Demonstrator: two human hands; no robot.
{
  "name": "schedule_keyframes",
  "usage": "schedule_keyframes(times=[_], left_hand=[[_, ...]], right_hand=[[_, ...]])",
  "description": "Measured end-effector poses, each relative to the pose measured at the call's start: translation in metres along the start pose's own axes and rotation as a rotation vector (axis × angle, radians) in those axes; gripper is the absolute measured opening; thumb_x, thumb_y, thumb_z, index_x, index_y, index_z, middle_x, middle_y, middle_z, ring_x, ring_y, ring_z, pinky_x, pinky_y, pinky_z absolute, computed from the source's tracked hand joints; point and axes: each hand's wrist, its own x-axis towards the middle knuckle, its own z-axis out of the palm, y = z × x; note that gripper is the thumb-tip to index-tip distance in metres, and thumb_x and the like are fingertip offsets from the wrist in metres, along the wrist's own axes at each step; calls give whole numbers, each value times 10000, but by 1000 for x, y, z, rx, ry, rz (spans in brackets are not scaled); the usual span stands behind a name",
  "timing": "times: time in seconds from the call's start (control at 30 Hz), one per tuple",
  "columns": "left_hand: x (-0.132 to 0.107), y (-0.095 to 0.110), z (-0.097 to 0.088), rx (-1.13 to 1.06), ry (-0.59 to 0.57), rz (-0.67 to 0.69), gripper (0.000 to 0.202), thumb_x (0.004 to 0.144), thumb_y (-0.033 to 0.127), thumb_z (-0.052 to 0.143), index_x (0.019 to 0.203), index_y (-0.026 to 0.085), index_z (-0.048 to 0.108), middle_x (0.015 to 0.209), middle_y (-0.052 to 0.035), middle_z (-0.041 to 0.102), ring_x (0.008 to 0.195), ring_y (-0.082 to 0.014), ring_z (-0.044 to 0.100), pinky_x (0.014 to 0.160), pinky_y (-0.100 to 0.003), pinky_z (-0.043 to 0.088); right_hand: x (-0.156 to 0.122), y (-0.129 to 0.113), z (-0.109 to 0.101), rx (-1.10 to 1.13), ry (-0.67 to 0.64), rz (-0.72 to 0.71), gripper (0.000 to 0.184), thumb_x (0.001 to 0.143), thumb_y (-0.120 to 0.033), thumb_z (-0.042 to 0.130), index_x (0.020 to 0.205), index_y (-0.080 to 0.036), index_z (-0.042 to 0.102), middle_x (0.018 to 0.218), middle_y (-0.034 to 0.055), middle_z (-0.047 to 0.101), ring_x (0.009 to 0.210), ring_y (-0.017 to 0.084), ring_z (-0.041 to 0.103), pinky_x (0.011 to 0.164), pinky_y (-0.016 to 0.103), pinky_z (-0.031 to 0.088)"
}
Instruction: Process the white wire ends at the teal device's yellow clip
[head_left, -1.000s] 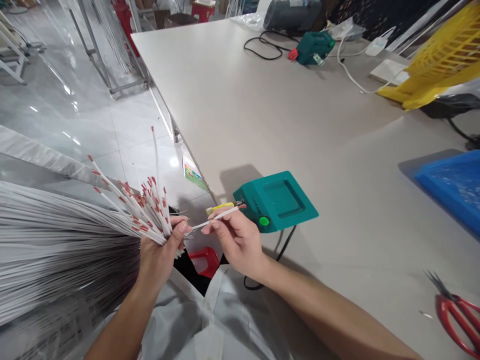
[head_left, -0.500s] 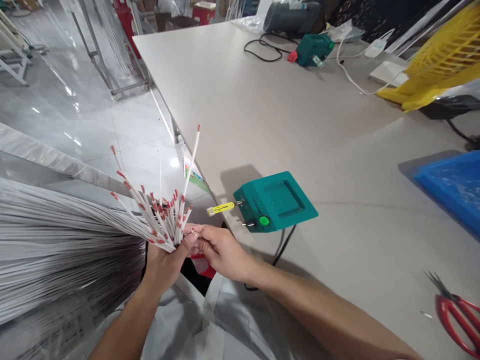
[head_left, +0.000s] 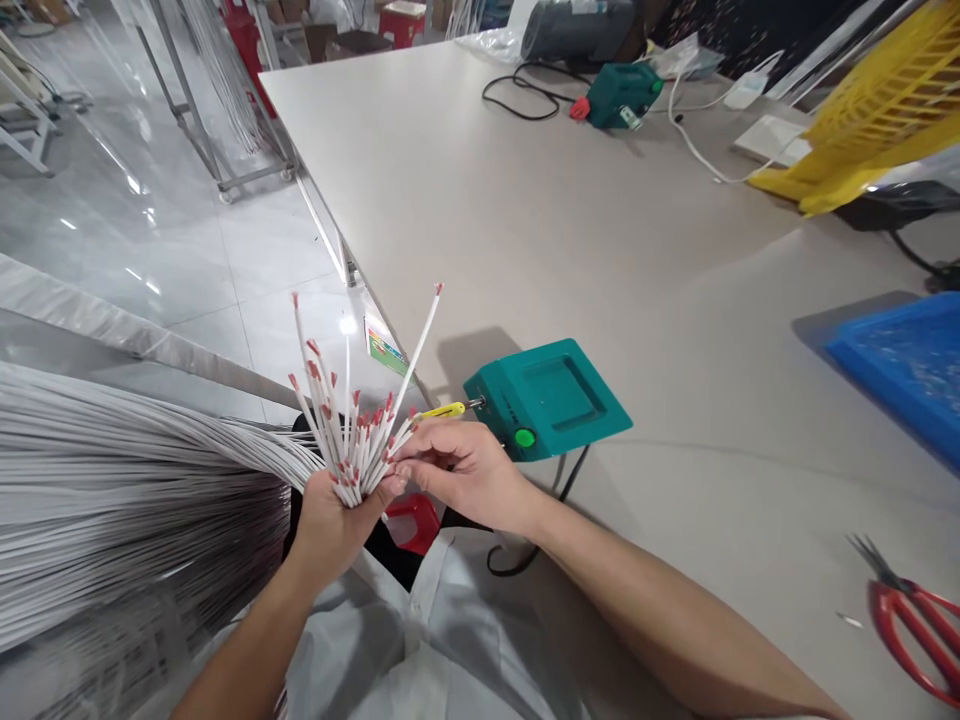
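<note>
A bundle of white wires (head_left: 361, 455) with red-and-coppery tips fans upward from my left hand (head_left: 334, 525), which is closed around it. One wire (head_left: 422, 340) sticks out well above the others toward the right. My right hand (head_left: 472, 470) is at the right side of the bundle, thumb and forefinger bent together by my left thumb. What lies between those fingertips is too small and covered to make out. Just beyond my right hand sits a green device (head_left: 551, 400) with a green button and a yellow-handled piece (head_left: 448, 410), partly hidden behind my fingers.
Long white wires (head_left: 135, 490) lie massed at the left. On the table (head_left: 675, 400) are red-handled scissors (head_left: 900, 610), a blue tray (head_left: 907, 360), a yellow fan (head_left: 870, 120) and a second green device (head_left: 622, 95). A red stool (head_left: 416, 520) shows below my hands.
My right hand has shifted slightly right and up, its fingers now higher against the bundle. The wire tips have swung to the right, and the yellow piece is now partly covered.
</note>
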Motion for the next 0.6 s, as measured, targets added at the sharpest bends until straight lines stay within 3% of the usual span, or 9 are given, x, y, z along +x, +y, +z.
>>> schedule_keyframes(times=[0.2, 0.3, 0.43, 0.6], left_hand=[[0, -1, -8, 48, -72, -64, 118, 710, 259, 660, 755, 158, 700, 607, -4, 634, 499, -94, 516, 454, -190, 417], [0, 1, -8, 32, -18, -97, 136, 709, 280, 660, 734, 150, 689, 563, 9, 599, 434, -67, 445, 399, -178, 364], [0, 1, -6, 13, 71, -97, 152, 694, 297, 674, 720, 147, 686, 500, 33, 533, 426, -63, 414, 399, -175, 354], [0, 1, -3, 34, -4, -95, 144, 689, 287, 673, 714, 146, 689, 561, 5, 590, 509, -108, 509, 491, -216, 434]], right_hand=[[5, -6, -12, -157, -137, -103, 125, 807, -164, 527, 734, -149, 627, 678, 39, 613, 638, 127, 540, 614, 248, 429], [3, -7, -12, -131, -80, -46, 173, 862, -208, 459, 843, -155, 623, 744, 41, 620, 622, 117, 548, 631, 254, 444], [1, -8, -7, -127, -79, 50, 241, 897, -262, 404, 848, -152, 613, 666, 13, 583, 562, 102, 529, 579, 231, 432], [1, -10, -6, -181, -136, 6, 175, 841, -233, 496, 784, -146, 638, 691, 34, 614, 610, 118, 551, 568, 221, 428]])
